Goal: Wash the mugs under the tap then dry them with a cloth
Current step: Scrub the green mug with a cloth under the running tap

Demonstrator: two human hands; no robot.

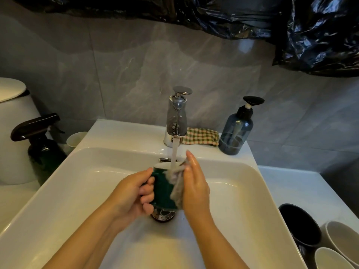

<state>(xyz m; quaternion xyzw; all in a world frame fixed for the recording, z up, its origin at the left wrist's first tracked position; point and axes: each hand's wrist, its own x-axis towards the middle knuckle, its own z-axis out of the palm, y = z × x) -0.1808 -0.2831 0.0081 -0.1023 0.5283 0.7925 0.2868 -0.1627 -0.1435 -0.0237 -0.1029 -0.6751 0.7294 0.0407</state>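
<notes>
Your left grip (134, 193) is closed round the handle of the green mug (162, 191), holding it mouth up above the drain of the sink (77, 181), under the running tap (176, 117). Your right grip (194, 183) lies open with straight fingers, pressing a grey rag (177, 191) flat against the mug's side where the water lands. A checked cloth (202, 135) sits behind the tap beside the soap bottle (236, 133), and a black mug (299, 224) and white mugs (342, 239) lie past the sink's right edge.
</notes>
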